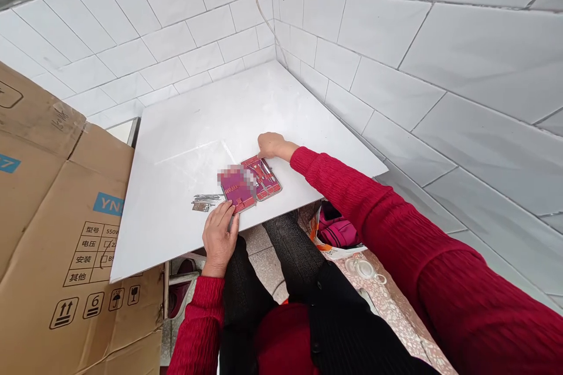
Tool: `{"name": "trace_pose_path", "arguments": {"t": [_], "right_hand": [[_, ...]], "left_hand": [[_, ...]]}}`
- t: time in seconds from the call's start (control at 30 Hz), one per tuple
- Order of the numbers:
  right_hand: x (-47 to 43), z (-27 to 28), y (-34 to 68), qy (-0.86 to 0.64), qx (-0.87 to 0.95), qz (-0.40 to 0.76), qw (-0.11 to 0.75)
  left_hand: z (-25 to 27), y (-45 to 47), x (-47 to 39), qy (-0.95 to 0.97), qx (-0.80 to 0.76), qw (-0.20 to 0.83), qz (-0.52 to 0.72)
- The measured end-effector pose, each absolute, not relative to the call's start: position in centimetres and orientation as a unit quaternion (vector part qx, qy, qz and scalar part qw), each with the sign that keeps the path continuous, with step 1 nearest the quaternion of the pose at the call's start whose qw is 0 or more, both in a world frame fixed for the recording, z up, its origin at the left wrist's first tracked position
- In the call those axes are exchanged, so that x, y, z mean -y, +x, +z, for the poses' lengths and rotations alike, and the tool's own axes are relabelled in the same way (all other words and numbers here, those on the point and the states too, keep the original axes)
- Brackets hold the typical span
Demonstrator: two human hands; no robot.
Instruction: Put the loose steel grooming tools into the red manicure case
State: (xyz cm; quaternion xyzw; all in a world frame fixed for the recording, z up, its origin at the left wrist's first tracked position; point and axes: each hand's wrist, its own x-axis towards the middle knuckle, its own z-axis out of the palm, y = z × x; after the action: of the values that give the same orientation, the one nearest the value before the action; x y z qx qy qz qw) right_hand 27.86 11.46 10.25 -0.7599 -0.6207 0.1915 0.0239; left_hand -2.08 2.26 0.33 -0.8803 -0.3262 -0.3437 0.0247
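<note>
A small red case [257, 183] lies open near the front edge of a white table top [185, 140]; metal tools are strapped inside its right half. My right hand [270, 145] rests on the far right corner of the case, fingers curled down on it. My left hand [219, 235] lies at the table's front edge, its fingertips touching the case's near left corner. Several loose small metal tools [204, 201] lie on the table just left of the case. Both arms wear red sleeves.
A large cardboard box [57, 234] stands against the table's left side. White tiled walls close in behind and to the right. Below the table are my dark-trousered legs, a pink bag [336, 229] and a patterned floor.
</note>
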Motion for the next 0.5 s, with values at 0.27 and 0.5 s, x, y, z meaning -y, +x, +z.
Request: {"name": "trace_pose_path", "arguments": {"t": [0.27, 0.5], "right_hand": [[-12.9, 9.9, 25.9, -0.763, 0.632, 0.132, 0.005], [-13.5, 9.4, 24.7, -0.739, 0.668, 0.081, -0.01]], "left_hand": [[0.2, -2.1, -2.3, -0.878, 0.329, 0.025, -0.346], [0.1, -2.1, -2.2, -0.88, 0.331, 0.031, -0.34]]}}
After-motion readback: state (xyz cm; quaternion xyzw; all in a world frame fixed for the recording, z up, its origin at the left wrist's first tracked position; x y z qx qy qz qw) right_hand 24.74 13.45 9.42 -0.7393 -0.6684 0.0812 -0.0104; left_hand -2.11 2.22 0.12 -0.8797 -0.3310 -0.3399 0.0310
